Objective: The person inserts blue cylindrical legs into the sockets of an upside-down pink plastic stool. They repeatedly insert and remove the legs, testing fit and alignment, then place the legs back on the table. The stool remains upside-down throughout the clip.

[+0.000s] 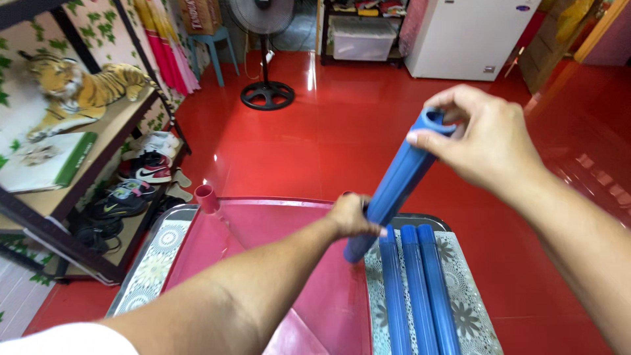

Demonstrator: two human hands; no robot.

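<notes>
A long blue plastic leg-like tube is held tilted above a table. My right hand grips its upper end with fingers over the open top. My left hand is closed around its lower part near the table's far edge. Three more blue tubes lie side by side on the patterned tabletop at the right. A red plastic panel with a short red socket at its far left corner lies across the table.
Glossy red floor beyond the table. A black shelf at left holds a toy tiger, a book and several shoes. A standing fan, blue stool, storage bin and white fridge stand at the back.
</notes>
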